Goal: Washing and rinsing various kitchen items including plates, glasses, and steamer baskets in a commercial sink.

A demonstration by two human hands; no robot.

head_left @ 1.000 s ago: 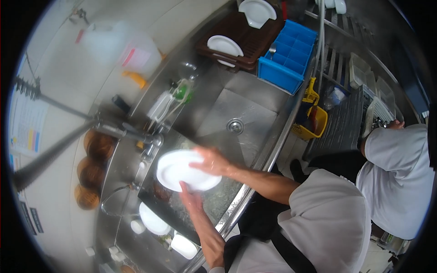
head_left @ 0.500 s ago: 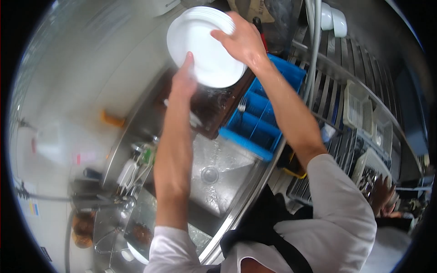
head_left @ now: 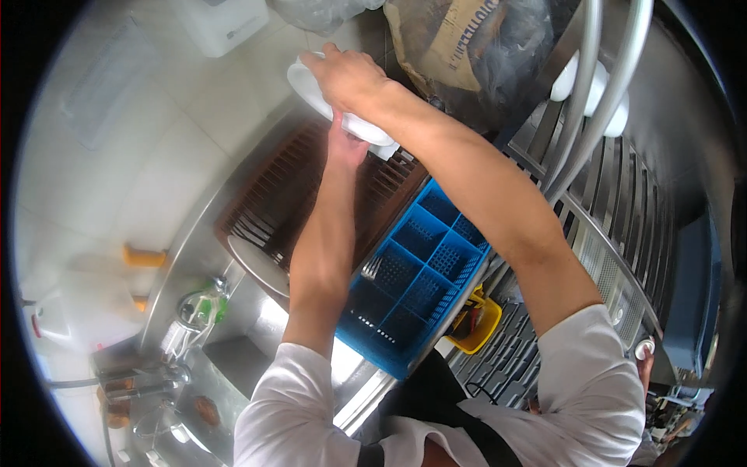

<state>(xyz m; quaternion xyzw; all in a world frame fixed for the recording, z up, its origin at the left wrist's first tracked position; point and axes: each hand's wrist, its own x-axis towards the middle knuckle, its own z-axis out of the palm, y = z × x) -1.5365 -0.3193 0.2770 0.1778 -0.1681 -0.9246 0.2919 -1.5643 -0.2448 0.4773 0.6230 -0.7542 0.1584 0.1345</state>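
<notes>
R hand clamped on white plates, L hand gripping from beneath, at brown rack's far end; can't tell if plates touch it. Lone plate sits below-left of L hand: racking's part-done, I'd say, held lot prob. left.

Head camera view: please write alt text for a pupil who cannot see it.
A person's left hand and right hand hold at least one white plate at a brown slatted rack. Beside it sits a blue divided basket with a fork inside; a metal sink shows at lower left.
</notes>
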